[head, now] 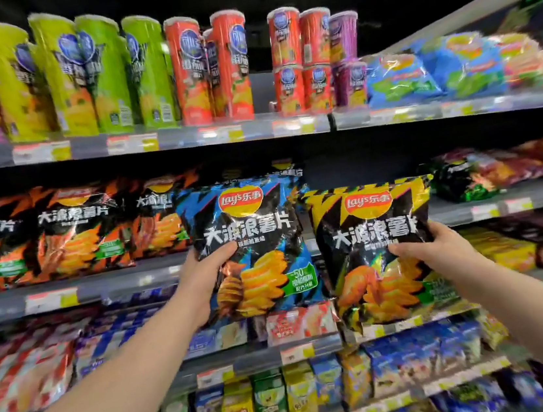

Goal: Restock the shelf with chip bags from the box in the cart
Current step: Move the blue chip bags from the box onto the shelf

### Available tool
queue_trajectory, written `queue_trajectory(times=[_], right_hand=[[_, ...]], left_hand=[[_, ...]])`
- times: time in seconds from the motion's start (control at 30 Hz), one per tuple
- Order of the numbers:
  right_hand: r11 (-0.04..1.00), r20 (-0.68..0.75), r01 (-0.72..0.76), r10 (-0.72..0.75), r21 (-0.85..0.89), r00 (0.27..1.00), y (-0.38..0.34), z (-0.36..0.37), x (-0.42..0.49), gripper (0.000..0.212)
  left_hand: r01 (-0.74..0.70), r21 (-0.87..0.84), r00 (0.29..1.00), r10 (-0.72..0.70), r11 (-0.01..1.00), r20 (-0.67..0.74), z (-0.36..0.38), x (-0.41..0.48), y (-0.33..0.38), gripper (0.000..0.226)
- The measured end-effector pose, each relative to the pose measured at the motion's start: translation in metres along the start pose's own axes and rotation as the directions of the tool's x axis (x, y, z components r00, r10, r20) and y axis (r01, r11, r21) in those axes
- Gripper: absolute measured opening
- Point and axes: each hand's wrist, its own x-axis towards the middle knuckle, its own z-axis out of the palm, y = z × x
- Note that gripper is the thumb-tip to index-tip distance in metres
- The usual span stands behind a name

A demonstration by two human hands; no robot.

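Two chip bags are up in front of the shelves, one in each of your hands. Your left hand (203,275) grips the blue bag (255,228) at its lower left edge, with the thumb pressed across the front and the other fingers hidden behind the pack. Your right hand (434,249) grips the yellow bag (372,255) at its right edge, thumb clamped on the front just under the white lettering and fingers curled round the side. Both bags are upright with labels facing you. They sit side by side and close together, the blue one a little higher and to the left. You hold them in the air before the middle shelf (108,284), their lower ends hanging past its front edge. On that shelf, orange bags (71,230) stand in a row to the left of the blue bag, and the tops of more blue packs show just behind it. Off to the right lie green and reddish bags (471,174), too blurred to read. The top shelf carries tall cans (188,72) in purple, green and red, then light blue bags (398,80) at the right. Below your hands are small boxes (299,390) in yellow, green and blue. Price tags (50,299) line the shelf edges.
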Motion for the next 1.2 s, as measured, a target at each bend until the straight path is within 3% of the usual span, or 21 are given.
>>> queue_trajectory(times=[0.07,0.2,0.37,0.47,0.8,1.0,1.1,1.2], right_hand=[[1.000,-0.049,0.004,-0.003,0.022,0.999,0.002,-0.011,0.020,0.047],[0.999,-0.115,0.034,-0.029,0.036,0.993,0.002,-0.026,0.070,0.074],[1.000,-0.137,0.009,-0.010,-0.008,0.991,-0.002,-0.028,0.143,0.085],[1.000,-0.122,0.006,-0.007,-0.007,0.992,-0.001,-0.022,0.182,0.089],[0.999,-0.084,0.042,-0.040,0.023,0.996,0.019,-0.004,0.278,0.079],[0.999,-0.027,0.027,-0.026,0.045,0.999,0.029,0.000,0.340,0.090],[0.998,0.020,0.039,-0.040,0.054,0.999,0.034,0.004,0.373,0.077],[0.997,0.049,0.064,-0.066,0.046,0.997,0.039,0.007,0.408,0.058]], left_hand=[[-0.024,-0.004,1.000,0.024,1.000,0.012,0.017,0.027,-0.001,0.045],[-0.071,0.030,0.997,0.069,0.997,0.044,0.050,0.089,-0.004,0.083],[-0.077,0.022,0.996,0.075,0.997,0.055,0.077,0.168,-0.018,0.064],[-0.090,0.035,0.994,0.087,0.995,0.070,0.088,0.210,-0.027,0.064],[-0.069,0.151,0.993,0.082,0.986,-0.082,0.106,0.302,-0.061,0.099],[-0.056,0.182,0.995,0.070,0.982,-0.067,0.104,0.333,-0.073,0.076],[0.004,0.249,0.998,0.013,0.968,-0.066,0.102,0.342,-0.078,0.089],[0.034,0.328,0.994,0.003,0.944,-0.113,0.103,0.347,-0.082,0.079]])
